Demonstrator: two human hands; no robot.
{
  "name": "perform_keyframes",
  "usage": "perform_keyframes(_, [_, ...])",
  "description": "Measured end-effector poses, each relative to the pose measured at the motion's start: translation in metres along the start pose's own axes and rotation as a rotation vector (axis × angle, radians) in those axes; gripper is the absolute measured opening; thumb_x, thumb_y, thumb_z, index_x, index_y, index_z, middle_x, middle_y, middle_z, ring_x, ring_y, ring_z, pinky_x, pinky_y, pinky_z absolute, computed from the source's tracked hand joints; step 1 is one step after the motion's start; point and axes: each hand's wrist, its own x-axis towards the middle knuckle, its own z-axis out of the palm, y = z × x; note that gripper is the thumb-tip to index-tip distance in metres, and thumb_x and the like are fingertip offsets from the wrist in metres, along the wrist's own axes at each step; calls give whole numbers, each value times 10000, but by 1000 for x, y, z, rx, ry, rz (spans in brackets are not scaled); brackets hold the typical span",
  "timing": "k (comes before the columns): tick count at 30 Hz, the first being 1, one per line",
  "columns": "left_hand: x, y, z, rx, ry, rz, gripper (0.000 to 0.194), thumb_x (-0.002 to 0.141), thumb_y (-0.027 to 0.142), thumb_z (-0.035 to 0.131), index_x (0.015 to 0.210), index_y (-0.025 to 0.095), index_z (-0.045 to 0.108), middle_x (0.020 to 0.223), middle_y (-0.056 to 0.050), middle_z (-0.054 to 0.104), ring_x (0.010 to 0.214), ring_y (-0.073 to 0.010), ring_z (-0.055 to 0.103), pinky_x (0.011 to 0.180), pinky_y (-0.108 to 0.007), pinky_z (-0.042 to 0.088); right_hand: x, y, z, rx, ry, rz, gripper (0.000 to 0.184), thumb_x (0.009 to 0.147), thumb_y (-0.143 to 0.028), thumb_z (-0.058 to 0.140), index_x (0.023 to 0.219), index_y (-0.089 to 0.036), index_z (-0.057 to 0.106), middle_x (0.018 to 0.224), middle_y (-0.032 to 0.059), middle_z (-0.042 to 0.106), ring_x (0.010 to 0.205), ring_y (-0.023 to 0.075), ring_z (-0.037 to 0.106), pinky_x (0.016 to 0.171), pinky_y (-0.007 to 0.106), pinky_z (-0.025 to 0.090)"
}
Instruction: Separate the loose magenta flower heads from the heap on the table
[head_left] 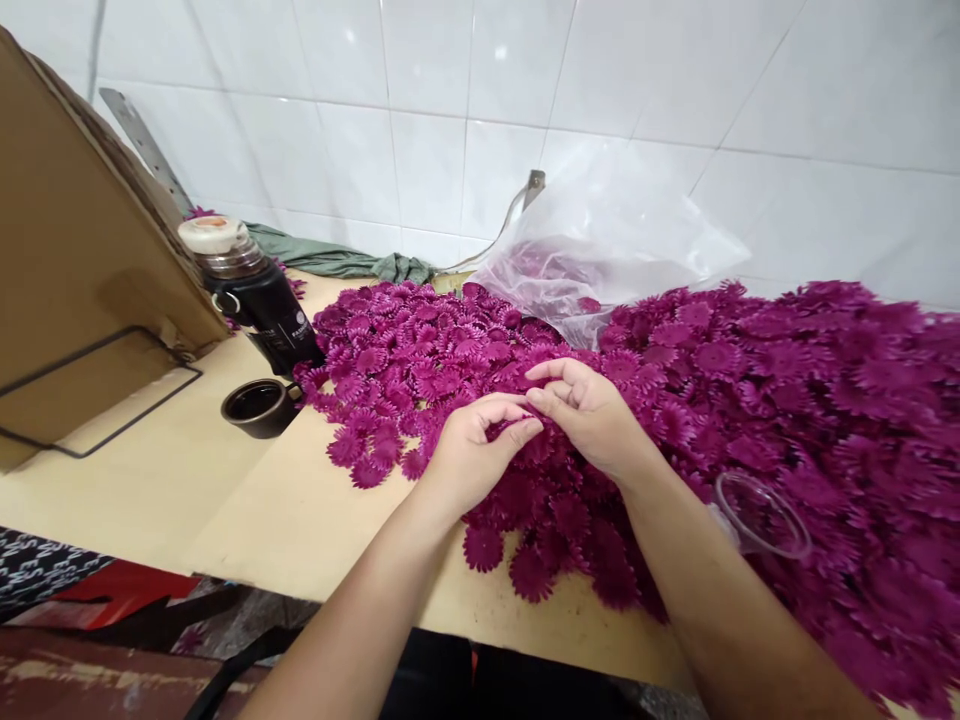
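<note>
Bare hands meet above a heap of magenta flower heads (750,400) on a pale tabletop (300,510). The flower heads spread from nine o'clock through twelve to five around the fingers, most densely at three. They lie loose and overlapping, with no separate group marking handled pieces from unhandled ones. How much is done cannot be told, though the size of the heap suggests plenty remains.

The left hand (469,450) holds its thumb and forefinger narrowly apart. The right hand (589,415) has its thumb and forefinger drawn close, their tips beside the left fingers. A flower head may be between them, but whether either hand grips one cannot be told.

By count, measured from the hands: two hands; flower heads too many and too overlapped to number; one clear plastic bag (637,225) at one o'clock; one clear ring-shaped rim (801,550) at four; one dark cup (259,428) at nine, dark inside; one black flask (281,325) between nine and ten, beside the cup; one green cloth (322,255) at ten; one cardboard box (82,210) between nine and ten; one wire frame (142,418) at nine; and two metal brackets, at ten (146,145) and twelve (535,185), against white wall tiles (427,60).
</note>
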Motion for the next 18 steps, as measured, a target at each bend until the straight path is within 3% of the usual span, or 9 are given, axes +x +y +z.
perform_keyframes(3, [1,-3,-1,-13,110,-77,111,688,206,639,582,174,630,618,12,638,614,-127,548,644,-249,434,2,3,0,5,24,-23,301,675,-384,655,855,-174,535,480,-108,399,423,61,339,427,207,270])
perform_keyframes(5, [0,-5,-6,-10,198,-111,136,684,232,653,570,166,615,550,32,588,548,-108,494,581,-234,401,5,4,-6,10,118,-50,278,663,-373,660,813,-170,541,497,-94,428,437,62,357,437,210,283])
perform_keyframes(9, [-2,-3,-13,-8,225,-112,129,699,239,652,596,163,634,638,-1,656,614,-129,554,636,-252,434,9,4,-20,5,265,-70,274,637,-366,680,769,-170,542,509,-79,462,449,66,381,449,215,291])
perform_keyframes(13, [-4,1,-2,-9,61,23,77,714,188,636,651,178,680,1036,-63,700,941,-184,618,889,-310,429,2,1,-8,-44,143,-25,277,649,-366,679,787,-171,540,485,-90,442,433,67,379,444,219,297])
perform_keyframes(15, [-4,1,3,-4,45,54,83,712,179,631,643,183,678,954,-59,715,899,-183,630,867,-311,446,-2,1,3,-31,84,-26,270,657,-361,671,788,-170,532,487,-90,447,440,68,384,451,219,307])
perform_keyframes(18, [-4,-2,3,27,175,41,76,709,199,625,654,173,671,772,-45,706,761,-171,629,779,-303,475,-2,3,7,5,78,-42,245,674,-358,651,780,-174,528,491,-89,435,432,65,360,436,214,290])
